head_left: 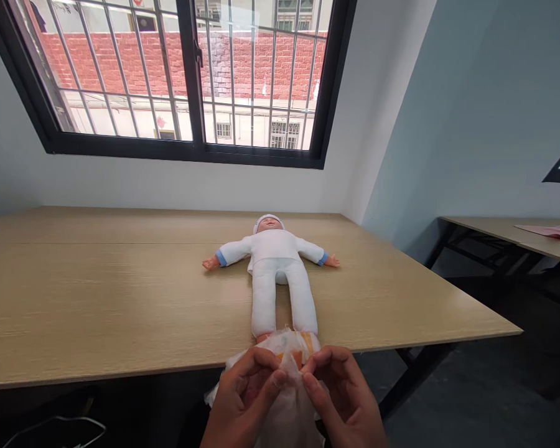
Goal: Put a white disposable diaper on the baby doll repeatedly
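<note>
Near the table's front edge, my left hand (251, 395) and my right hand (338, 392) pinch a thin white diaper (284, 414) with orange and yellow patches. The two hands are close together, fingertips bent inward on its upper part. The diaper hangs down below the table edge, its lower end out of view. Just beyond it, a baby doll (280, 249) in white clothes with blue cuffs lies on its back on the table, arms spread and legs towards me. Its feet are mostly hidden behind the diaper.
The wooden table (121, 298) reaches back to the wall under a barred window (196, 81). A second table (494, 230) stands at the right with a pink cloth (555, 232) on it. Dark floor shows below the front edge.
</note>
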### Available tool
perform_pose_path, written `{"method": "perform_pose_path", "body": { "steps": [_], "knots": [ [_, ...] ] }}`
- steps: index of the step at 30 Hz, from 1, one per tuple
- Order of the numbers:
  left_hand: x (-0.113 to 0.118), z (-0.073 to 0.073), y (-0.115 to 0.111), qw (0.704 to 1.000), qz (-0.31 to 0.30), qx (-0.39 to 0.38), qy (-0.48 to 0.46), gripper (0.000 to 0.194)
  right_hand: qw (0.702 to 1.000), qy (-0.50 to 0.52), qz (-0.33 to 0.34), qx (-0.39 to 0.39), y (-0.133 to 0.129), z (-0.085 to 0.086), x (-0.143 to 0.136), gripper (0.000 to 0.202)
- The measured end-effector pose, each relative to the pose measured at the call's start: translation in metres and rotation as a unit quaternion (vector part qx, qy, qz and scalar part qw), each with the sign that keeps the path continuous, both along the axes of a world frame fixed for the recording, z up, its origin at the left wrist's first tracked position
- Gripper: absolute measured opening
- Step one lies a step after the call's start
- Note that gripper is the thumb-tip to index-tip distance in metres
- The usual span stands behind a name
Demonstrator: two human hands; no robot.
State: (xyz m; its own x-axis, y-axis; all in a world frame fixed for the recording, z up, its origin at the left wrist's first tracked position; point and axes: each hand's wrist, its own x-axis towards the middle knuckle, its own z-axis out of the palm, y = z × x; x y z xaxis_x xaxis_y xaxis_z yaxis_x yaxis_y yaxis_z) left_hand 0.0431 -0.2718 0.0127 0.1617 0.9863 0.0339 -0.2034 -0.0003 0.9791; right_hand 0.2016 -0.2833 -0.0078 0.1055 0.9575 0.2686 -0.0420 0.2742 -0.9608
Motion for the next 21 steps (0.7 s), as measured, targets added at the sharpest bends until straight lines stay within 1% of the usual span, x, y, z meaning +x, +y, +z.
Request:
{"method": "perform_pose_path", "body": {
  "steps": [2, 5, 6, 9, 11, 17, 21],
  "knots": [
    [0.0, 0.001, 0.0, 1.0, -0.001, -0.005, -0.007, 0.032, 1.0, -0.005, 0.001, 0.012, 0.0, 0.0, -0.002, 0.025],
    [0.0, 0.003, 0.001, 1.0, -0.01, -0.002, -0.011, 0.029, 0.999, -0.034, 0.011, 0.032, 0.0, -0.002, -0.004, 0.039],
    [0.0, 0.004, 0.001, 1.0, -0.017, 0.001, -0.014, 0.028, 0.999, -0.035, 0.005, 0.032, -0.001, -0.002, -0.006, 0.04],
    [0.001, 0.006, 0.0, 0.999, -0.031, 0.013, -0.023, 0.024, 1.0, -0.007, -0.025, 0.012, -0.003, -0.003, -0.011, 0.034],
    [0.001, 0.006, 0.0, 0.999, -0.028, 0.014, -0.019, 0.023, 0.999, 0.016, -0.039, 0.001, -0.004, -0.003, -0.013, 0.032],
    [0.001, 0.007, -0.001, 1.0, 0.015, -0.006, -0.006, 0.026, 1.0, 0.018, -0.018, 0.005, 0.003, -0.002, -0.005, 0.028],
    [0.0, 0.004, 0.0, 1.0, 0.025, 0.01, 0.009, 0.026, 0.999, 0.012, -0.028, 0.01, 0.005, 0.0, 0.001, 0.024]
  ]
}}
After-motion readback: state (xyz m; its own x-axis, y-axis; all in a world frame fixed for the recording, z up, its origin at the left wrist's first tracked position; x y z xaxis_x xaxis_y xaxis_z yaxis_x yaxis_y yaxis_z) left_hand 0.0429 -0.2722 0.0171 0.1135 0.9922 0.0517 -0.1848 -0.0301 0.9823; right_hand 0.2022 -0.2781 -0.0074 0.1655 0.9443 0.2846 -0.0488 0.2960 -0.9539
